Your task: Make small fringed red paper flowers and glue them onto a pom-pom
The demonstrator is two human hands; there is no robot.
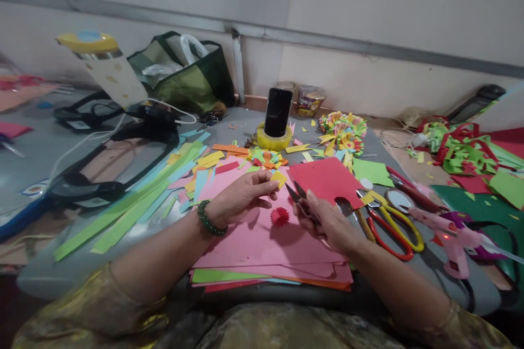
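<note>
Between the thumb and fingers of my left hand point(256, 190) is a small yellow piece of paper point(279, 178). A green bead bracelet point(210, 218) circles that wrist. My right hand point(327, 221) is closed around a pair of scissors point(298, 199), whose dark blades are parted and point toward the yellow piece without touching it. Below the hands lies a stack of pink paper point(254, 245), with green, red and orange sheets under it. A red fringed paper flower point(280, 216) rests on the top sheet. Beyond it is a red sheet point(327, 177) with a cut-out at its lower edge.
Green paper strips point(123, 207) spread to the left. A phone point(278, 113) stands in a yellow tape roll point(273, 139) at the back. Red-handled scissors point(387, 237) and a pink glue gun point(448, 240), its light lit, lie right. A water bottle point(106, 73) stands back left.
</note>
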